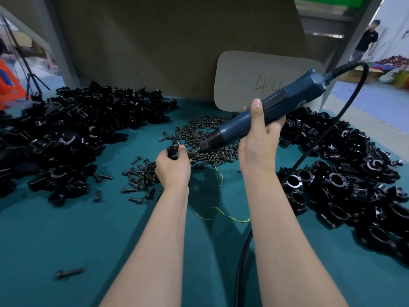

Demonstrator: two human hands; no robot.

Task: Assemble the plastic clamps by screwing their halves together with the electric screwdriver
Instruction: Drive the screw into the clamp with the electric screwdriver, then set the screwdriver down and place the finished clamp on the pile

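My left hand (173, 168) grips a small black plastic clamp (173, 151) above the green table (66, 229). My right hand (257, 138) holds the blue electric screwdriver (274, 109) by its body, thumb up along the side. The tool slants down to the left, and its dark tip (192, 154) meets the clamp beside my left thumb. A heap of loose dark screws (199, 134) lies just behind both hands.
A big pile of black clamp halves (66, 134) covers the left of the table. Assembled clamps (345, 187) are heaped on the right. The screwdriver's black cable (243, 258) loops down past my right arm. A cardboard sign (254, 80) leans at the back. A person (366, 39) stands far right.
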